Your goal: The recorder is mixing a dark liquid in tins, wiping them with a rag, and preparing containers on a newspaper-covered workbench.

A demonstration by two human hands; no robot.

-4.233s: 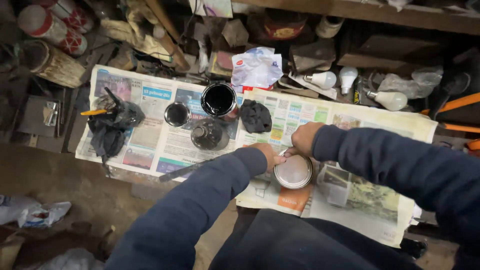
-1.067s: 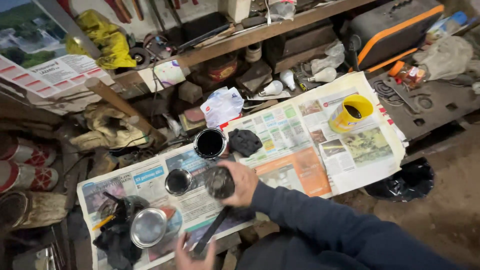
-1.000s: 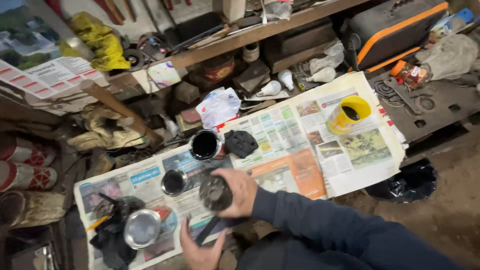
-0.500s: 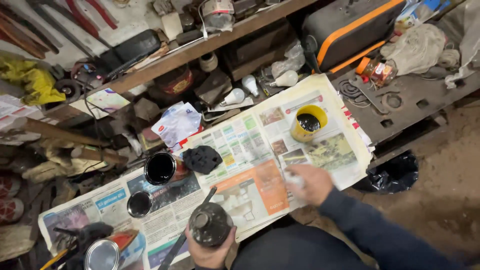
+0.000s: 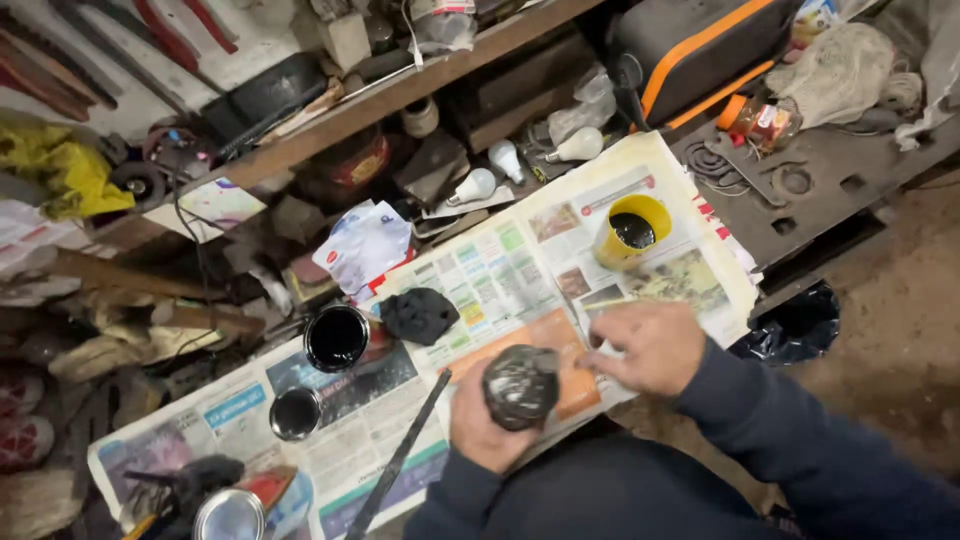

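Head view showed our left hand wrapped around a dark, paint-smeared lump, held just above the near edge of the surface. Our right hand lay beside it on the newspaper, fingers curled down; we could not tell whether they pinched anything. The two hands were close together, the lump between them, over an orange patch of newsprint.

We had little room at the near edge: the paper hung over it right where our arms came in. To the right the sheet ended just past a yellow cup of black liquid, which stood near the far right corner, apart from our right hand. Beyond that lay a dark metal plate and bare floor.

Left of our left hand a long dark stick lay slantwise across the paper, close to our wrist. Farther left stood an open black tin, with a crumpled black rag just beside it, and a smaller tin nearer us. A shiny lid sat at the left corner by more dark cloth.

Behind the paper the way was crowded: light bulbs, a white bag, and a shelf of tools.
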